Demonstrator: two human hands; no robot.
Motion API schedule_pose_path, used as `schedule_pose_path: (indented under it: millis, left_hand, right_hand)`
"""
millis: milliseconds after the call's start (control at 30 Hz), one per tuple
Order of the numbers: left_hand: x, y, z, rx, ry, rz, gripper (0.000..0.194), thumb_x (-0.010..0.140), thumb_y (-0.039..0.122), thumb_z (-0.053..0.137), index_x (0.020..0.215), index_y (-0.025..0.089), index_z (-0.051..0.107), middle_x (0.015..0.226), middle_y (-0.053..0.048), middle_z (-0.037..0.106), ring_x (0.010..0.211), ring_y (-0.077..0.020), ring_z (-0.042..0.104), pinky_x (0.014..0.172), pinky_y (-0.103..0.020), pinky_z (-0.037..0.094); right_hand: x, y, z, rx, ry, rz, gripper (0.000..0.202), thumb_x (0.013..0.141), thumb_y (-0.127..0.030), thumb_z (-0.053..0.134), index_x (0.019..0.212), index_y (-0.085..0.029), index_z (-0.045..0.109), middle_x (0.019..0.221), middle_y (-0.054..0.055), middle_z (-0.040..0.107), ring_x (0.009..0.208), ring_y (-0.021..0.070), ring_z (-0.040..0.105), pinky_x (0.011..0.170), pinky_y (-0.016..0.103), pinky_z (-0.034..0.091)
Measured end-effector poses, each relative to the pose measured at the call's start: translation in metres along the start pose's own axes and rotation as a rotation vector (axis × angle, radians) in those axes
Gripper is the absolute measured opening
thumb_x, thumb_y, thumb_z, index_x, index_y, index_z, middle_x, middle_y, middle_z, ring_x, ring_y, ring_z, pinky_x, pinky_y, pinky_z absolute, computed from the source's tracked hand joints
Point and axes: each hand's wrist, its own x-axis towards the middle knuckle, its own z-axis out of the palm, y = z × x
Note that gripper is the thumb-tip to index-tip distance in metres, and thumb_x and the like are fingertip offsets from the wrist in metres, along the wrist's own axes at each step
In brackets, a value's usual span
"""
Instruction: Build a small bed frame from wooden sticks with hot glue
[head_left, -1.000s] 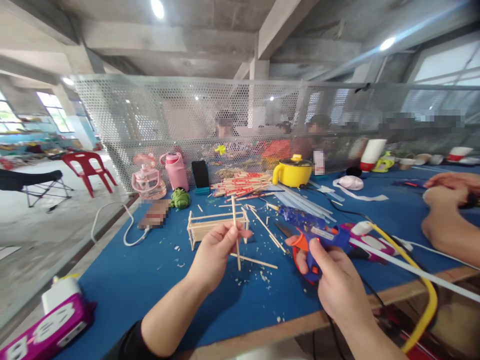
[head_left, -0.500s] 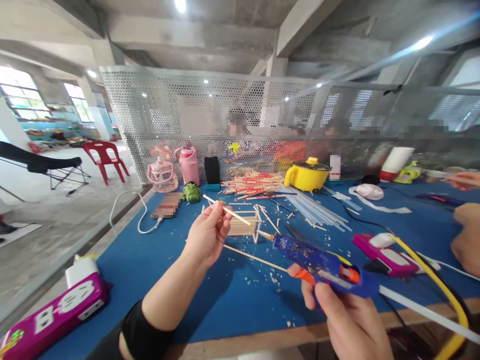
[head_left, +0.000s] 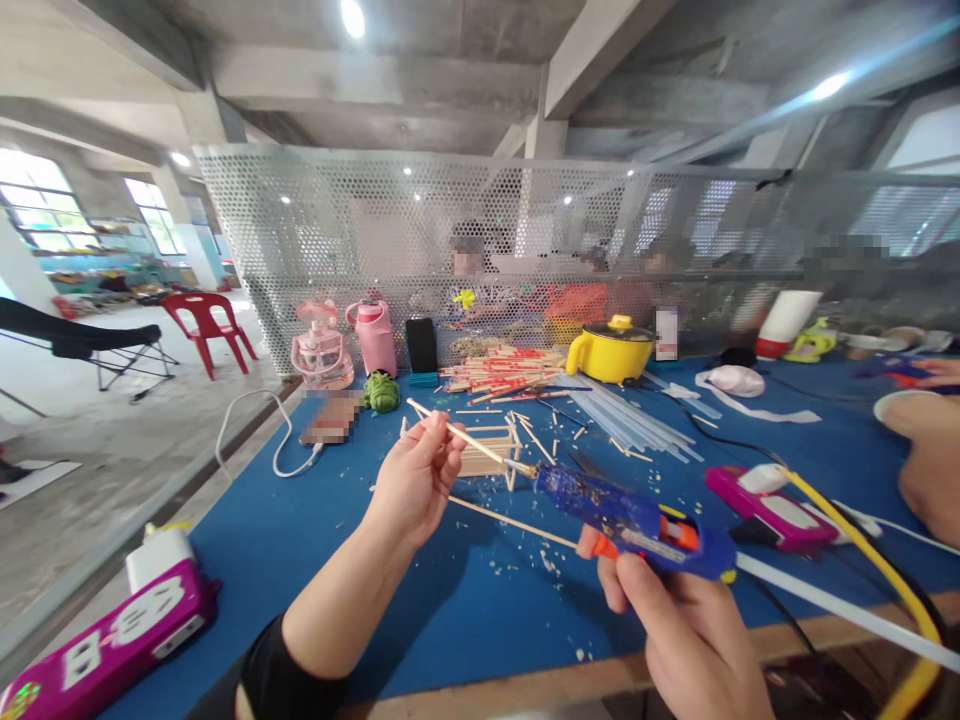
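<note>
My left hand (head_left: pixel 420 468) pinches a thin wooden stick (head_left: pixel 478 444) between thumb and fingers, tilted down to the right. Wrapped round the orange-triggered handle of a blue hot glue gun (head_left: pixel 607 508) is my right hand (head_left: pixel 679 625). The gun's metal nozzle appears to touch the stick's right end. A long white glue stick (head_left: pixel 832 598) runs out of the gun's back. Behind my left hand stands a small frame of wooden sticks (head_left: pixel 484 462), partly hidden. A longer stick (head_left: pixel 517 522) slants across the table below the gun's nozzle.
At the back lie red-marked sticks (head_left: pixel 502 368), a yellow pot (head_left: pixel 611 352) and clear glue sticks (head_left: pixel 637 420). Purple power strips (head_left: pixel 776 512) sit right and front left. A co-worker's arm (head_left: pixel 934 470) reaches in at right. Scraps litter the blue table (head_left: pixel 442 625).
My right hand has brought the glue gun slightly left, its nozzle now meeting the end of the stick. My left hand keeps its pinch nearly in place.
</note>
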Motion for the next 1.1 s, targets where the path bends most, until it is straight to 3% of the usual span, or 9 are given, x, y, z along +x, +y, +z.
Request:
schedule_pose_path:
  millis: [367, 567, 767, 967, 1100]
  left_hand:
    - [-0.001, 0.001, 0.001, 0.007, -0.009, 0.001, 0.015, 0.087, 0.011, 0.049, 0.095, 0.010, 0.062, 0.074, -0.003, 0.067, 0.052, -0.0038, 0.063, 0.052, -0.011, 0.055]
    - [-0.010, -0.010, 0.003, 0.155, -0.179, -0.011, 0.011, 0.078, 0.019, 0.065, 0.087, 0.012, 0.068, 0.078, -0.006, 0.071, 0.066, -0.0095, 0.067, 0.056, -0.013, 0.054]
    - [-0.017, -0.027, -0.001, 0.329, -0.263, -0.029, 0.026, 0.071, 0.034, 0.071, 0.089, 0.016, 0.070, 0.080, -0.005, 0.071, 0.070, -0.0106, 0.066, 0.060, -0.016, 0.052]
    - [-0.019, -0.031, -0.001, 0.621, -0.297, 0.132, 0.031, 0.077, 0.044, 0.062, 0.085, 0.014, 0.065, 0.072, -0.003, 0.065, 0.065, -0.0117, 0.060, 0.056, -0.020, 0.047]
    - [-0.021, -0.033, -0.006, 0.877, -0.238, 0.287, 0.036, 0.081, 0.047, 0.054, 0.064, 0.016, 0.049, 0.054, 0.006, 0.042, 0.049, -0.0064, 0.037, 0.046, -0.018, 0.032]
  right_hand:
    - [-0.001, -0.001, -0.001, 0.045, 0.013, 0.033, 0.026, 0.084, -0.043, 0.052, 0.084, -0.020, 0.062, 0.066, 0.003, 0.056, 0.057, 0.0149, 0.047, 0.056, 0.029, 0.040]
    - [0.023, 0.000, 0.008, 0.257, 0.025, 0.104, 0.022, 0.080, -0.041, 0.060, 0.086, -0.020, 0.062, 0.067, 0.002, 0.060, 0.052, 0.0116, 0.045, 0.056, 0.028, 0.039]
    - [0.028, 0.002, 0.027, 0.263, 0.009, 0.216, 0.027, 0.075, -0.040, 0.067, 0.091, -0.018, 0.064, 0.067, 0.001, 0.065, 0.066, 0.0152, 0.057, 0.068, 0.027, 0.045]
    - [0.026, -0.002, 0.032, 0.144, 0.148, 0.256, 0.028, 0.064, -0.040, 0.073, 0.076, -0.015, 0.068, 0.065, 0.004, 0.068, 0.066, 0.0200, 0.062, 0.067, 0.030, 0.048]
    - [0.032, 0.000, 0.030, 0.110, 0.310, 0.197, 0.027, 0.064, -0.040, 0.073, 0.074, -0.015, 0.070, 0.070, 0.005, 0.070, 0.073, 0.0227, 0.064, 0.073, 0.032, 0.047]
